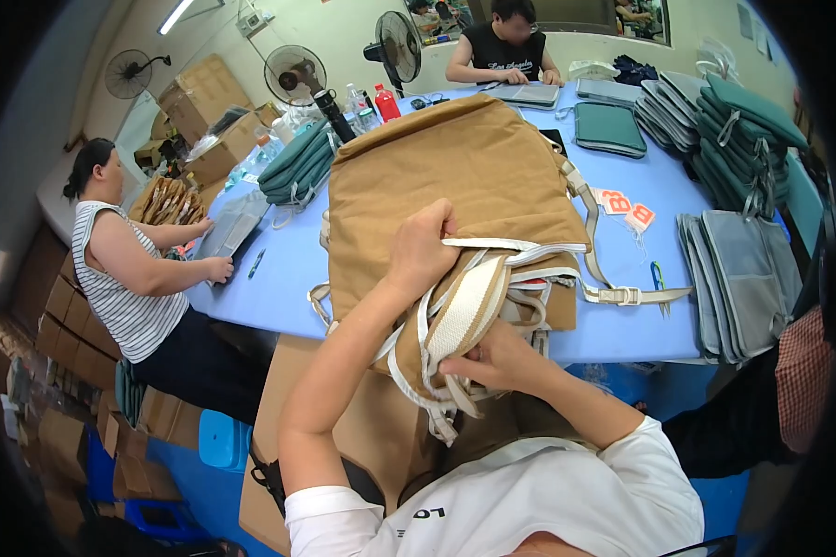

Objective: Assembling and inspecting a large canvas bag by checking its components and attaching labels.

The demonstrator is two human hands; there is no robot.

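Observation:
A large tan canvas backpack [437,162] with cream webbing straps lies across the table in front of me. Its far part spreads flat, while the near part is folded and bunched toward my body. My left hand [424,243] is closed on the white-bound edge of the tan fabric. Lower and to the right, my right hand [500,358] has its fingers closed around the padded shoulder strap [466,316] with cream mesh. Loose webbing ends dangle below that hand at the table's near edge. A strap with a buckle [626,295] trails out to the right.
Green pouches [297,162] are stacked at left, with more green pouches [741,139] and grey ones [745,278] at right. Paper tags [637,215], small snips [659,278] and a red bottle [386,103] lie or stand around the blue table [636,330]. Two people work at the left and far sides.

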